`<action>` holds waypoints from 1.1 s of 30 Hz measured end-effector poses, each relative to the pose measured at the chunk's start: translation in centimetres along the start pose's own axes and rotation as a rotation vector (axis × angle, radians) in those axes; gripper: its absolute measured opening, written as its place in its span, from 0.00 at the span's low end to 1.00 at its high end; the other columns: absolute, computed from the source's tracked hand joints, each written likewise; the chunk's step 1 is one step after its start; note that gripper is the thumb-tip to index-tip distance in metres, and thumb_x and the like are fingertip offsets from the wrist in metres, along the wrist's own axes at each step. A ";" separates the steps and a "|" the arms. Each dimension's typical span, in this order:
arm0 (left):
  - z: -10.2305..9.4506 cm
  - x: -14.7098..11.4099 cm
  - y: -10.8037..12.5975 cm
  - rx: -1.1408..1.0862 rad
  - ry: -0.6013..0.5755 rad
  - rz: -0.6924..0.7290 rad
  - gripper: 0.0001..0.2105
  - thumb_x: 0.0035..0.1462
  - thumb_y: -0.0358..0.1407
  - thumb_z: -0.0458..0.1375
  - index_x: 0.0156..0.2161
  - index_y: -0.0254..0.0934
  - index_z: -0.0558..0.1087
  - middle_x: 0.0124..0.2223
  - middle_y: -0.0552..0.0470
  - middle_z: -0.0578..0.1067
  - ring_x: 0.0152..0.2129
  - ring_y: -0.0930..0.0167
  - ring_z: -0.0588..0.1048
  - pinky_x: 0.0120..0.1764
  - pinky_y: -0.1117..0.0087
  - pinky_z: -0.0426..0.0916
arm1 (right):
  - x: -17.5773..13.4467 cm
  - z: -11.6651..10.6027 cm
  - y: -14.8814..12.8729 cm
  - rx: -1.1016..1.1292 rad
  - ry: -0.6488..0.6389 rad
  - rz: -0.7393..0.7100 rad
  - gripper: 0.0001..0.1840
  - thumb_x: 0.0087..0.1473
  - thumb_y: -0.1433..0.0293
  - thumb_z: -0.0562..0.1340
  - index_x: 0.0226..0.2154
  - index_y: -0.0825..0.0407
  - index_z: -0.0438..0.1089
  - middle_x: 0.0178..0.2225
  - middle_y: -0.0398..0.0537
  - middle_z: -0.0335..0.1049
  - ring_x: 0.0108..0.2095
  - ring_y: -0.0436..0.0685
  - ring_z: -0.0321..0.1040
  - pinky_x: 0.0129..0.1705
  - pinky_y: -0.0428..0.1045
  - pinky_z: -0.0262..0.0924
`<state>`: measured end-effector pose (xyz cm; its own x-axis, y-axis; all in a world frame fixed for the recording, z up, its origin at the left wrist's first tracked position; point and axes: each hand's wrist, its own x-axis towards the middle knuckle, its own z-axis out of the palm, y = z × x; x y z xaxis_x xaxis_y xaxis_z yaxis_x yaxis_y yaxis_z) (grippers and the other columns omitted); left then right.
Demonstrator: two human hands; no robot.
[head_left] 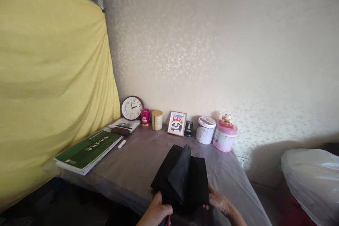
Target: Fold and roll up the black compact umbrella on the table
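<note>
Over the front of the table I hold a loosely folded black fabric thing (196,180) that looks like a collapsed umbrella. Its panels hang in broad flaps, and one narrow flap stands up in the middle. My left hand (159,210) is closed around its lower left end, thumb on top; what lies inside the fist is mostly hidden. On the other side, my right hand (217,199) grips the right edge of the fabric, with some fingers hidden behind and under it.
Along the wall stand a clock (132,108), a magenta tin (145,117), a yellow-lidded canister (157,120), a framed panda picture (177,123), a small black object (188,129) and two tubs (206,130). Green book (91,149) lies left, near a yellow curtain (55,77).
</note>
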<state>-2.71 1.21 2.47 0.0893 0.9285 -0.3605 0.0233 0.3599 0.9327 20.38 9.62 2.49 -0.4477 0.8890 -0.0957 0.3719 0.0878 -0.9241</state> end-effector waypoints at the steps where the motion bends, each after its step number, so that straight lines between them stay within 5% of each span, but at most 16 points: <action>1: 0.2 0.1 -0.1 0.024 0.009 0.001 0.23 0.39 0.30 0.51 0.46 0.37 0.61 0.14 0.64 0.63 0.13 0.74 0.64 0.17 0.76 0.56 | -0.3 -0.2 0.0 -0.001 -0.070 0.051 0.08 0.40 0.68 0.57 0.23 0.54 0.70 0.14 0.40 0.64 0.16 0.47 0.61 0.19 0.42 0.58; 7: 1.0 0.6 -0.4 0.275 0.079 0.021 0.28 0.42 0.29 0.51 0.53 0.36 0.56 0.24 0.56 0.70 0.13 0.73 0.67 0.18 0.73 0.60 | -3.4 -1.6 0.9 -0.019 -0.105 0.142 0.07 0.41 0.72 0.54 0.23 0.53 0.67 0.15 0.38 0.61 0.16 0.45 0.58 0.17 0.40 0.49; 9: 1.3 0.7 -0.5 0.392 0.132 0.050 0.29 0.41 0.27 0.52 0.54 0.35 0.56 0.37 0.46 0.73 0.22 0.69 0.73 0.25 0.69 0.66 | -4.3 -2.3 1.6 -0.096 -0.055 0.152 0.06 0.41 0.71 0.54 0.21 0.52 0.66 0.14 0.38 0.61 0.16 0.47 0.58 0.17 0.41 0.49; 12: 1.7 0.6 -0.6 0.543 0.205 0.115 0.34 0.37 0.23 0.55 0.55 0.35 0.57 0.58 0.37 0.59 0.43 0.62 0.71 0.44 0.66 0.63 | -5.1 -3.8 2.5 -0.294 0.114 0.102 0.08 0.42 0.68 0.55 0.18 0.50 0.66 0.15 0.41 0.65 0.19 0.51 0.63 0.20 0.44 0.55; 16: 1.7 0.6 -1.2 0.678 0.193 0.127 0.34 0.41 0.26 0.55 0.57 0.34 0.55 0.63 0.36 0.49 0.46 0.61 0.70 0.46 0.67 0.63 | -5.0 -5.2 1.9 -0.476 0.444 -0.053 0.13 0.48 0.60 0.54 0.25 0.47 0.71 0.29 0.47 0.73 0.30 0.57 0.70 0.34 0.50 0.64; 18: 1.4 0.6 -1.6 0.715 0.170 0.154 0.34 0.43 0.28 0.55 0.58 0.33 0.53 0.63 0.36 0.48 0.48 0.61 0.68 0.47 0.68 0.63 | -4.4 -5.1 0.6 -0.501 0.504 -0.125 0.14 0.52 0.59 0.53 0.31 0.47 0.71 0.34 0.48 0.73 0.33 0.57 0.71 0.37 0.50 0.64; 23: 0.9 0.5 -2.1 0.651 0.093 0.285 0.37 0.45 0.28 0.53 0.61 0.34 0.45 0.61 0.39 0.55 0.55 0.65 0.62 0.52 0.71 0.58 | -2.2 -2.9 -3.4 -0.569 0.484 -0.350 0.13 0.57 0.62 0.50 0.35 0.47 0.68 0.38 0.48 0.71 0.39 0.56 0.69 0.41 0.49 0.63; 29: 2.3 -0.1 -1.4 0.926 0.106 0.171 0.38 0.42 0.21 0.50 0.61 0.36 0.47 0.63 0.37 0.52 0.41 0.58 0.73 0.40 0.64 0.67 | 0.7 -0.5 -7.1 -0.725 0.384 -0.563 0.13 0.59 0.70 0.49 0.40 0.48 0.67 0.40 0.48 0.69 0.40 0.54 0.67 0.43 0.50 0.63; 33: 3.0 -0.4 -0.3 1.030 0.086 0.141 0.40 0.38 0.18 0.50 0.61 0.36 0.50 0.64 0.37 0.49 0.38 0.56 0.75 0.37 0.61 0.68 | 1.7 0.1 -8.2 -0.904 0.268 -0.551 0.16 0.57 0.75 0.49 0.43 0.47 0.67 0.38 0.47 0.69 0.40 0.54 0.67 0.42 0.49 0.63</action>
<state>0.22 0.45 2.38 0.0874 0.9739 -0.2093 0.8599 0.0323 0.5094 16.44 10.40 9.88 -0.5853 0.6856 0.4329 0.6836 0.7044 -0.1914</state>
